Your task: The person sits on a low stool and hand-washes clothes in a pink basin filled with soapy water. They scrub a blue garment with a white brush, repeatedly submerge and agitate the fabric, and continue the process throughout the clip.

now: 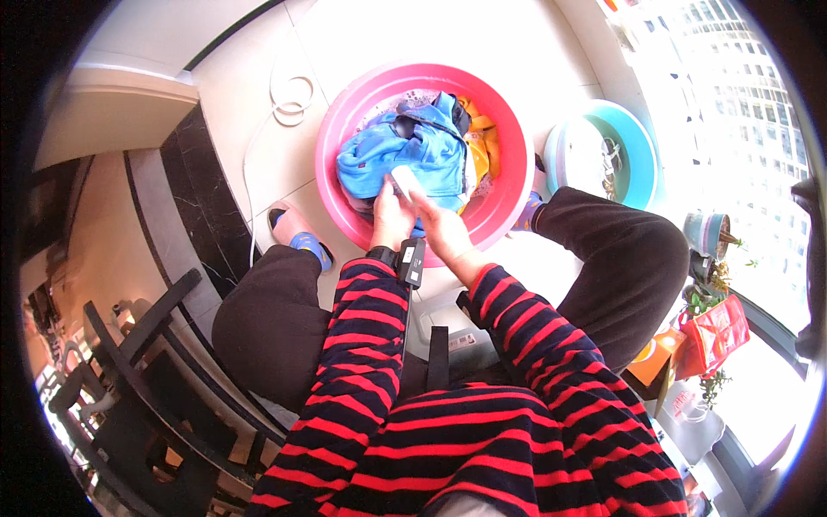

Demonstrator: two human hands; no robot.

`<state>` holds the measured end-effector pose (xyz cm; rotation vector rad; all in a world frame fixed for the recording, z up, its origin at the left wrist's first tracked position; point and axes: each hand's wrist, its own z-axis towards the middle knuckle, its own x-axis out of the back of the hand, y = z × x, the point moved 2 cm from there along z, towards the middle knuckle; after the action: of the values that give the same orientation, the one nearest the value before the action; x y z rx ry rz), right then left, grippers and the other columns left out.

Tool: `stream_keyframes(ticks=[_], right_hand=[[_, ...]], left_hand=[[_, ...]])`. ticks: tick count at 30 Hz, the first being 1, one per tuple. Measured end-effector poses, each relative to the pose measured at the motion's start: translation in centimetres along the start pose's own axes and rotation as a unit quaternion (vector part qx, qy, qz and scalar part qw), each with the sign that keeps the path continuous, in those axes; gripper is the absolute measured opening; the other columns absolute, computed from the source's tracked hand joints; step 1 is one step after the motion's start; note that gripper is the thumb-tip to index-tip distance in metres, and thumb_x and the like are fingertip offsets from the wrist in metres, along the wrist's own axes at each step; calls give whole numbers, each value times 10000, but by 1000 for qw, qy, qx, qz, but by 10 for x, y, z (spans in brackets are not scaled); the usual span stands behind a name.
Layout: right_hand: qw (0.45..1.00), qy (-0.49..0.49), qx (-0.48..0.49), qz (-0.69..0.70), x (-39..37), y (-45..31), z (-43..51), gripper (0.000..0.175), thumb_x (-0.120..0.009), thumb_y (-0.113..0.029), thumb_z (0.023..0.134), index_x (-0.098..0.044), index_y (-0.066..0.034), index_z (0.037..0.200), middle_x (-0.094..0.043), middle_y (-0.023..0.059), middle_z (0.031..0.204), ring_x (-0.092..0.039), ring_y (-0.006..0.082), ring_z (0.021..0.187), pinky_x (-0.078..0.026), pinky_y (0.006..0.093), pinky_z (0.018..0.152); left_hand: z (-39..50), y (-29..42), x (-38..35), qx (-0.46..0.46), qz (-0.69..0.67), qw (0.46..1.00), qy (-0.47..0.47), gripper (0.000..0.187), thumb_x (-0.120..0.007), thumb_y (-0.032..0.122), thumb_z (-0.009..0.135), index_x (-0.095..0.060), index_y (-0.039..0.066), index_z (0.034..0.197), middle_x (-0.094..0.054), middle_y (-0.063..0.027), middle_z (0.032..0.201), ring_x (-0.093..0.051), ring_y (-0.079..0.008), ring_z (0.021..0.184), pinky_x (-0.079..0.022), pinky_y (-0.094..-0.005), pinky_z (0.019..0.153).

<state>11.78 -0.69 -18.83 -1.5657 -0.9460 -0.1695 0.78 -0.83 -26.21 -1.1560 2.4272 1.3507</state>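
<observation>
A white bar (406, 181), probably soap, is held between my two hands over a pink plastic basin (510, 213). My left hand (393, 218) is at its left side, palm turned partly upward. From the right, my right hand (446, 231) grips the bar's lower end. Just beneath lies a bunched blue garment (423, 152) with dark trim. A yellow-orange cloth (484, 142) sits along the basin's right side, partly under the blue one. Suds (413, 98) and water show around the cloth.
A light-blue tub (639, 158) holding a white object stands right of the basin. A white cable (249, 171) with a coil runs over the tiles at left. Dark wooden chair (139, 381) is at lower left. Potted plants (704, 236) and a red bag (717, 336) line the window side.
</observation>
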Motion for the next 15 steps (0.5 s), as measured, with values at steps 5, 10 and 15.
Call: stream_keyframes(ticks=[5,10,15], right_hand=[[979,-82,5,-188,10,17,27,552,-457,-156,870,-340,-260,1399,-626,227,824,-642,354,748,-495,452,641],[951,-10,-26,-308,40,50,35,505,-448,-108,874,-423,-278,1348,-632,213,852,-650,352,729,-511,437,640],[961,163,-218,-49,38,93,18,233,-456,-103,904,-592,-48,1084,-625,247,785,-652,363,686,-470,456,504]], left_hand=[[-3,-8,6,-92,413,905,50,294,-619,96,824,-491,-79,1023,-635,-185,966,-628,-237,886,-496,-341,802],[-7,8,8,-157,463,870,57,459,-749,137,705,-529,-103,1029,-626,-251,916,-626,-346,866,-492,-377,789],[-4,16,13,-49,370,926,60,426,-649,6,788,-437,-118,1136,-615,-213,1014,-625,-274,924,-491,-348,850]])
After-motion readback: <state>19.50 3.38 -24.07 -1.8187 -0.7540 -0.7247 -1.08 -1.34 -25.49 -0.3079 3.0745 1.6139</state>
